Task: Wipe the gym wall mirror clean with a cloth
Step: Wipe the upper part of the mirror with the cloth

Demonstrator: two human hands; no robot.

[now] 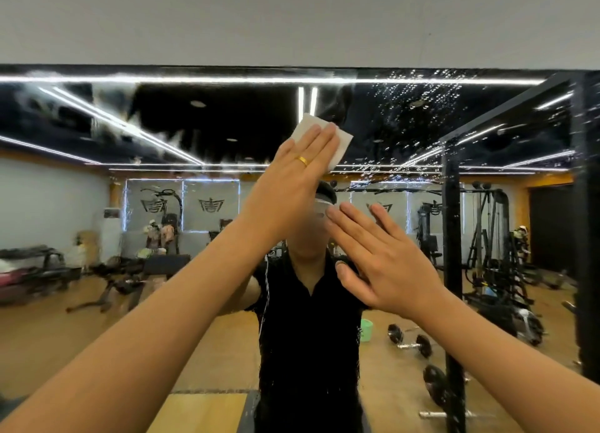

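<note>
Head view: my left hand makes no closed grip. Its straight fingers press the white cloth flat against the mirror near its top edge, so the whole pad wipes. My right hand, spread and empty, seems to brace on the glass lower down. Droplets wait to the right.

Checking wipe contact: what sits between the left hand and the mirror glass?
A white cloth, pressed flat against the mirror under the straight fingers of the left hand, near the mirror's top edge. The head view shows this.
</note>
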